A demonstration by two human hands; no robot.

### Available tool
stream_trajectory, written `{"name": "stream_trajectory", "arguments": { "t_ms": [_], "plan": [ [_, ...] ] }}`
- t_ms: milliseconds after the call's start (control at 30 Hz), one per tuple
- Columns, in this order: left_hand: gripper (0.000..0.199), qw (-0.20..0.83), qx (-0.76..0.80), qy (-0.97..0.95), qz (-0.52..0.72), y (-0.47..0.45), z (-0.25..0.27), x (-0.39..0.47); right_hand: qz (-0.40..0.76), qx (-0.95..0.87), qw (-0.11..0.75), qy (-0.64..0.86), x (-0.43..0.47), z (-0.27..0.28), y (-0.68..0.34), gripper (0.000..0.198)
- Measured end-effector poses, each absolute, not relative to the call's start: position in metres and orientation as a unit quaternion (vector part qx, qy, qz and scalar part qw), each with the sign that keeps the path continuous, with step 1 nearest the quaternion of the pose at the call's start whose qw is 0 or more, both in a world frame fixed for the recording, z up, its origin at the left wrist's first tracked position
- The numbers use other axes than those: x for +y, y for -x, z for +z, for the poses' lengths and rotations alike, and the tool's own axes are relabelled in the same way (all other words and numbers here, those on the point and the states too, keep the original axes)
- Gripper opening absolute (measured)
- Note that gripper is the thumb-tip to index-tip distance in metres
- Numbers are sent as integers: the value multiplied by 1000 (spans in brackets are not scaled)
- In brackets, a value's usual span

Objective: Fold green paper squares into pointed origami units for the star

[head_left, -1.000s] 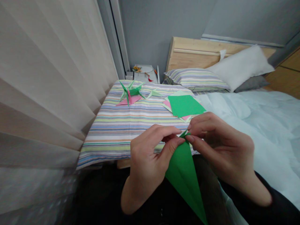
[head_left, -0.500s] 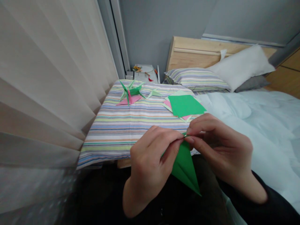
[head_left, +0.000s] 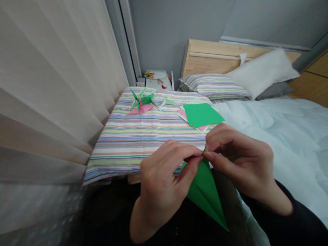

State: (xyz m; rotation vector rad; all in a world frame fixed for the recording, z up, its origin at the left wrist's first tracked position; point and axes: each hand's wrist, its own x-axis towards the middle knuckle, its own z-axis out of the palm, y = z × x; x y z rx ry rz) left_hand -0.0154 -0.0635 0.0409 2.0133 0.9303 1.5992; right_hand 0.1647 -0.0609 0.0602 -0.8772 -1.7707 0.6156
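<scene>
A folded piece of green origami paper (head_left: 207,191) hangs below my fingers, its long pointed end slanting down to the right over my lap. My left hand (head_left: 167,181) pinches its upper tip between thumb and index finger. Close against it, my right hand (head_left: 239,164) pinches the same tip from the other side, thumb and index finger pressed together. The fingertips hide most of that tip. Beyond my hands, a stack of square paper (head_left: 203,115), with a green sheet on top and pink and pale green ones beneath, lies on the striped cloth (head_left: 123,143).
Folded origami cranes (head_left: 142,100) in green and pink cluster at the cloth's far left, with a pale green folded piece (head_left: 167,101) beside them. A pleated curtain (head_left: 58,102) borders the left. A bed with a pale blue quilt (head_left: 292,136) and pillows (head_left: 266,73) lies right.
The paper's lower point has swung down and to the right. Both hands keep pinching its tip, with the left hand slightly lower and the fingers shifted a little.
</scene>
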Motion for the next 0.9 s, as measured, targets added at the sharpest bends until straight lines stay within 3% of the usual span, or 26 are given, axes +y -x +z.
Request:
{"name": "stream_trajectory", "arguments": {
  "t_ms": [333, 533, 900],
  "plan": [
    [12, 293, 344, -690, 565, 18, 40, -61, 287, -645, 589, 395, -63, 55, -160, 8],
    [11, 315, 354, -671, 571, 17, 37, -58, 284, -701, 519, 399, -63, 57, -161, 9],
    [12, 328, 351, -655, 583, 16, 35, -53, 284, -695, 516, 413, -62, 55, -160, 9]
  ]
}}
